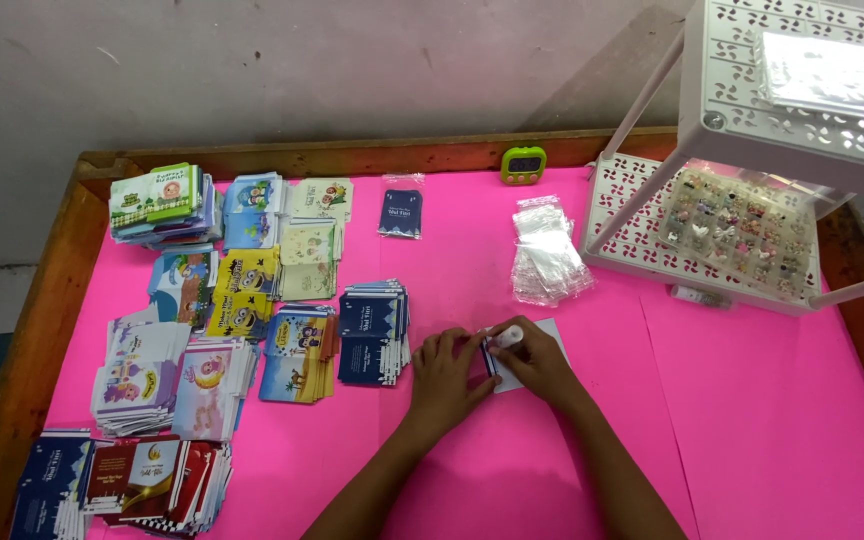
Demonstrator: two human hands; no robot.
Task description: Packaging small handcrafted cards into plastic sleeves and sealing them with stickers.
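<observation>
My left hand (445,378) presses on a small dark blue and white card (504,372) lying on the pink table top (752,420). My right hand (537,362) grips a small white tube-shaped object (508,336), its tip held over the card's upper edge. Both hands meet at the middle of the table, fingers touching the card. A white sheet (553,335) lies under the card and shows beyond my right hand. The card is mostly hidden by my fingers.
Several stacks of colourful printed cards (242,300) fill the table's left half, a dark blue stack (373,332) nearest my left hand. A pile of clear plastic sleeves (546,252), a green timer (523,164) and a white perforated rack (752,150) holding small trinkets stand at the back right.
</observation>
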